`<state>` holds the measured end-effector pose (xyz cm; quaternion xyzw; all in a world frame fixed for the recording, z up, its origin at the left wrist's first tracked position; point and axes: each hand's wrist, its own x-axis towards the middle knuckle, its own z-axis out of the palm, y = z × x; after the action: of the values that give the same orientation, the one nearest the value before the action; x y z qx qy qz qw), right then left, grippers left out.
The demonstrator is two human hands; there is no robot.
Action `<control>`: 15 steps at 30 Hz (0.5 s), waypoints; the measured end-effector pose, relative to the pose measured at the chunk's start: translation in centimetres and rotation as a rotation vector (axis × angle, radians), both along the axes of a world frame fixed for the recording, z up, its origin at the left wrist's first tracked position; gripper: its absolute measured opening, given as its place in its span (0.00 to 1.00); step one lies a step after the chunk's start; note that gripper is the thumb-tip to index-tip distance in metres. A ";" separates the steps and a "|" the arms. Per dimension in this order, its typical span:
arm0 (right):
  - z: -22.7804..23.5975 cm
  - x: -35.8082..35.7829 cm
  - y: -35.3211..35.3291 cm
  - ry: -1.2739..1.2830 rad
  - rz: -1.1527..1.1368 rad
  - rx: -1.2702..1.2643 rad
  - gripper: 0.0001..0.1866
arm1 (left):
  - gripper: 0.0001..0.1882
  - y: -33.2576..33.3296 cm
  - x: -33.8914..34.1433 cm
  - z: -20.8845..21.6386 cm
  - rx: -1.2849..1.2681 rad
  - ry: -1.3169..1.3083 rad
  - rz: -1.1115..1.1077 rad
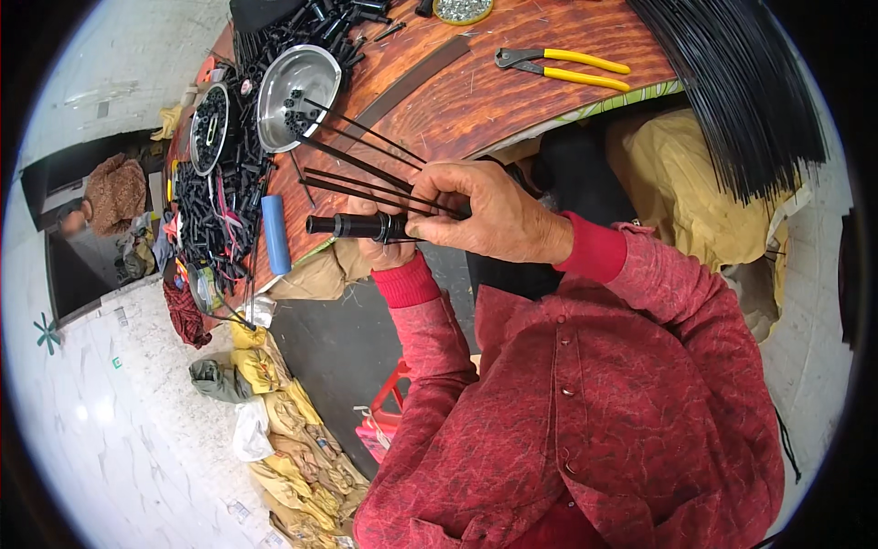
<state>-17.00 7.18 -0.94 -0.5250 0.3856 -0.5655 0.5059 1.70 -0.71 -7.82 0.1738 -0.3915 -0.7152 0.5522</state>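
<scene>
My left hand (373,251), partly hidden behind my right, is closed round a ridged black tube (343,225) with a wider collar. Several thin black rods (352,188) fan out to the upper left from the closed fingers of my right hand (498,210). Thumb and fingertips of that hand press the rods together right beside the tube. Whether the rods' near ends are fixed to the tube is hidden by my fingers. Beyond the rod tips stands a steel bowl (271,114) with small black pieces in it.
Loose black plastic parts (219,206) are heaped at the table's left, around a second bowl (194,137). A blue cylinder (274,233) lies nearby. Yellow-handled nippers (585,71), a flat dark strip (407,84) and a dish of small metal pieces (463,9) lie farther back. Black rods (732,91) overhang the right edge.
</scene>
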 end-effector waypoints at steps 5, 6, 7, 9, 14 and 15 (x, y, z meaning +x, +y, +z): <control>-0.1 0.5 -0.1 -0.051 0.019 0.017 0.10 | 0.30 -1.6 2.6 -3.3 -0.150 0.063 -0.154; 0.0 0.5 -0.1 -0.084 0.031 0.036 0.10 | 0.30 -1.2 2.6 -3.4 -0.149 0.063 -0.152; 0.1 0.4 -0.1 -0.116 0.045 0.053 0.11 | 0.30 -0.7 2.7 -3.4 -0.099 -0.004 -0.075; 0.3 0.5 -0.2 -0.123 0.045 0.060 0.12 | 0.30 -1.7 3.0 -3.8 -0.136 0.089 -0.148; -0.3 0.5 -0.6 -0.144 -0.009 0.076 0.14 | 0.25 -0.8 1.6 0.1 -0.155 -0.176 -0.098; -0.2 0.5 -0.7 -0.167 -0.014 0.067 0.12 | 0.22 -0.3 0.5 1.0 -0.168 -0.102 -0.071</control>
<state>-16.53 6.49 -1.12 -0.4560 0.3647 -0.5975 0.5495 2.22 -0.97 -6.78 0.1491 -0.4836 -0.6890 0.5187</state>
